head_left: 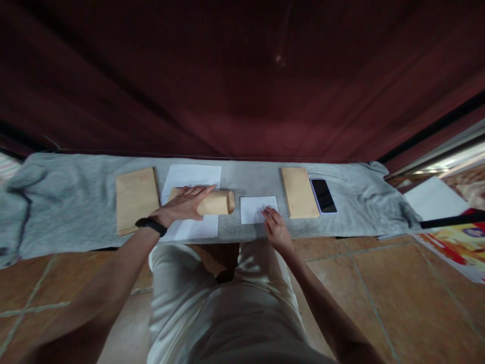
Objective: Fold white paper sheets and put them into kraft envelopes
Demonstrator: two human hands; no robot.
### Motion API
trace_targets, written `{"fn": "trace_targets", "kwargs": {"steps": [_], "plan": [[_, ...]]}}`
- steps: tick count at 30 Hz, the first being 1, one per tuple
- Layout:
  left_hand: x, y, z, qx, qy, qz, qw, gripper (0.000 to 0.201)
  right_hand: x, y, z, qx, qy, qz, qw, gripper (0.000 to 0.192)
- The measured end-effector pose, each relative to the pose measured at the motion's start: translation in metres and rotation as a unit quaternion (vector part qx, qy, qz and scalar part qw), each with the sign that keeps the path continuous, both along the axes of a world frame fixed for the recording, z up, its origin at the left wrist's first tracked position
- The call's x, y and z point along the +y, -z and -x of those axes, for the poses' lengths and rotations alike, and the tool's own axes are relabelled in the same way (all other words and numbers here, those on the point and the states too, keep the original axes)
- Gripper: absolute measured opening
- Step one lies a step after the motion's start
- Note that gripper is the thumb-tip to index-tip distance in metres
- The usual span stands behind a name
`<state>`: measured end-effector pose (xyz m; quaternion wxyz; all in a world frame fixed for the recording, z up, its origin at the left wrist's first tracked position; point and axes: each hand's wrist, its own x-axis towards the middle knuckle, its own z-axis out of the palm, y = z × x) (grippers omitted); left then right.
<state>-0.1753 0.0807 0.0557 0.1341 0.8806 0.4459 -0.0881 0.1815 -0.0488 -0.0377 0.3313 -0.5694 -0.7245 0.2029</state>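
Note:
My left hand (185, 203) lies with outstretched fingers across a brown paper envelope (216, 202), pressing on it. The envelope's right end gapes a little. Beneath it are large white sheets of paper (197, 174). To the right, a small white rectangle of paper (250, 210), perhaps folded, rests on the grey cloth. The fingers of my right hand (276, 223) are pinched at this paper's right edge; the fingertips are partly blurred.
A stack of brown envelopes (135, 197) lies at the left, another brown stack (301, 194) at the right beside a phone (323, 196). Grey cloth (76, 197) covers the narrow surface. Dark red panelling (242, 101) rises behind; printed packaging (460, 237) sits far right.

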Motion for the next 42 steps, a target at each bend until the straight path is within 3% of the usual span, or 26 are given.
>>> {"fn": "trace_targets", "kwargs": {"steps": [8, 15, 34, 42], "plan": [[0.005, 0.014, 0.001, 0.025, -0.013, 0.013, 1.000, 0.118, 0.000, 0.011, 0.013, -0.118, 0.038, -0.080, 0.989, 0.044], [0.004, 0.017, 0.004, 0.009, -0.014, 0.025, 1.000, 0.121, 0.000, 0.011, 0.017, -0.153, 0.051, -0.088, 0.983, 0.045], [0.005, 0.011, 0.001, -0.010, 0.005, -0.032, 0.999, 0.104, 0.000, 0.014, 0.016, -0.140, 0.049, -0.080, 0.986, 0.047], [-0.007, 0.013, 0.000, -0.026, 0.010, -0.082, 0.996, 0.106, 0.007, 0.007, 0.008, -0.062, 0.051, -0.084, 0.993, 0.043]]}}
